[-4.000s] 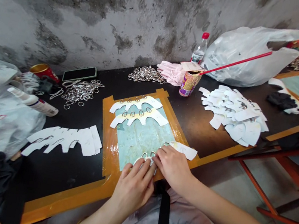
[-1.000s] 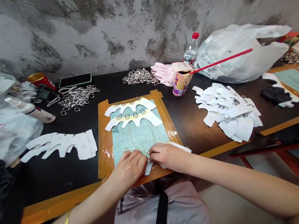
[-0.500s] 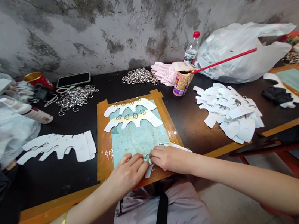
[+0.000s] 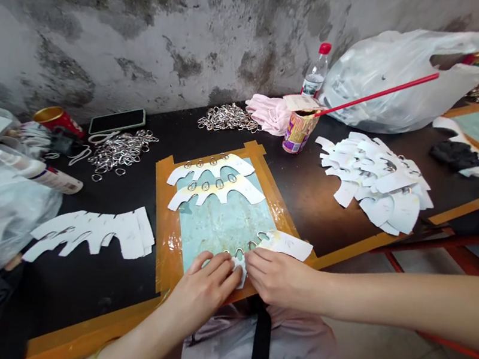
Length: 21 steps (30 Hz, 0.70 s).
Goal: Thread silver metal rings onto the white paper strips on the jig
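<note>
At the front edge of the blue-green mat (image 4: 213, 230), both my hands are closed on one white scalloped piece (image 4: 289, 245) with metal rings (image 4: 264, 235) along its upper edge. My left hand (image 4: 211, 275) has its fingers bent over the piece's left part. My right hand (image 4: 273, 276) presses its fingertips on the middle, close beside the left. The fingers cover much of the piece. Farther up the mat lie two similar pieces, the nearer one (image 4: 238, 188) and the farther one (image 4: 239, 163), each with several rings and yellowish smears.
Plain white pieces (image 4: 98, 224) overlap on the left, near a white bottle (image 4: 36, 170). Loose metal rings (image 4: 121, 151) are heaped behind. A cup (image 4: 298, 131) with a red stick (image 4: 380, 95) stands at the back. Ringed white pieces (image 4: 376, 177) are piled at the right.
My right hand has moved down and slightly right along the white piece, uncovering its right end and more rings. My left hand's fingers have shifted a little. The view has also shifted slightly.
</note>
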{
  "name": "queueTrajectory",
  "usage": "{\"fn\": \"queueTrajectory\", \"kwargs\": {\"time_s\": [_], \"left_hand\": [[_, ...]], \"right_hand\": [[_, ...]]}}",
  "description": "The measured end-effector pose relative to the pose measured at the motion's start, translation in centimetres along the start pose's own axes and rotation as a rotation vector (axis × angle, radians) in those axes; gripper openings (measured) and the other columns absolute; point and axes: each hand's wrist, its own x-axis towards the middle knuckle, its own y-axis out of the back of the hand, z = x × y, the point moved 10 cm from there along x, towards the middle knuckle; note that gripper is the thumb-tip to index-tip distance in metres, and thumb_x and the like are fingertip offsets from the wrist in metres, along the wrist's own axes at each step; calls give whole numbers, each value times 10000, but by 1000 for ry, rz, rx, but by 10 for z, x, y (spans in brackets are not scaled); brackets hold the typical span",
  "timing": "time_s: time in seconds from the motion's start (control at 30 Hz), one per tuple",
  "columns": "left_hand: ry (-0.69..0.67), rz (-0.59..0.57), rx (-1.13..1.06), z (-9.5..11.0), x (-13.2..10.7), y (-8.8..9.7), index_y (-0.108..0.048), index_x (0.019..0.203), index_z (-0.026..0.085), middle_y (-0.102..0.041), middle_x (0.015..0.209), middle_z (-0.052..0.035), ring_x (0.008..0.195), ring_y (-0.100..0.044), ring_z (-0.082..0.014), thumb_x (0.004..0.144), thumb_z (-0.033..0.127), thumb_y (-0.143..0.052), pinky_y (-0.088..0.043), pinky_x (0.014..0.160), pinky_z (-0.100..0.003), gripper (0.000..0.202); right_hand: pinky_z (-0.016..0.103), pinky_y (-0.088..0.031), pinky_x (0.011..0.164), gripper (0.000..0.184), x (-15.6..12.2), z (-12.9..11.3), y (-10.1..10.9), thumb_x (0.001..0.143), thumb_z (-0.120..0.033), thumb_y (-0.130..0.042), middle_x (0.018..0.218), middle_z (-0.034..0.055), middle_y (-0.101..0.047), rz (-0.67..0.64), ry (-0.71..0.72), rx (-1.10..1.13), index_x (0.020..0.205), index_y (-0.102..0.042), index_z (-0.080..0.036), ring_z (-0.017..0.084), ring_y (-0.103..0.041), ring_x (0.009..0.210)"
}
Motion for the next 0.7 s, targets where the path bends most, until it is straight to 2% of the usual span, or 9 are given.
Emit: {"fn": "queueTrajectory", "kwargs": {"time_s": [0.2, 0.37, 0.43, 0.53, 0.63, 0.7], "left_hand": [[87, -12, -61, -3, 1, 0, -587, 1080, 156, -677, 935, -32, 1000, -579, -206, 939, 212, -509, -304, 910, -376, 171], [97, 8, -33, 1, 2, -1, -507, 1289, 130, -676, 940, -38, 996, -561, -232, 934, 190, -476, -302, 903, -388, 361], [83, -3, 8, 6, 3, -3, -517, 1283, 110, -673, 955, -51, 1002, -554, -245, 919, 173, -475, -305, 905, -394, 371], [96, -29, 69, 10, 6, -5, -529, 1272, 94, -665, 967, -61, 1016, -547, -257, 887, 153, -493, -310, 911, -397, 392], [123, -36, 92, 11, 8, -2, -532, 1273, 105, -659, 951, -53, 1012, -548, -255, 869, 159, -510, -322, 907, -393, 408], [131, -40, 102, 12, 8, -2, -539, 1260, 106, -658, 969, -55, 1015, -548, -255, 859, 155, -515, -325, 913, -396, 405]], "right_hand": [[355, -453, 896, 144, -8, 2, 3, 957, -212, -446, 1023, 148, -665, 42, -130, 50, 915, -561, -135, 227, -603, 976], [393, -465, 931, 131, -10, 3, -3, 940, -189, -475, 999, 154, -657, 10, -205, 165, 932, -576, -107, 242, -588, 1005], [380, -486, 909, 112, -13, 16, -1, 920, -129, -479, 1038, 157, -642, 50, -276, 341, 960, -580, -102, 222, -573, 1023], [370, -503, 892, 181, -26, 51, 8, 899, -69, -443, 1138, 152, -593, 212, -462, 619, 1004, -582, -119, 203, -535, 1076], [382, -496, 857, 224, -36, 68, 14, 913, -77, -422, 1061, 127, -583, 322, -560, 652, 1017, -615, -127, 208, -518, 1003], [370, -481, 810, 235, -35, 64, 10, 918, -94, -444, 970, 97, -582, 285, -544, 609, 1046, -635, -142, 205, -500, 915]]}}
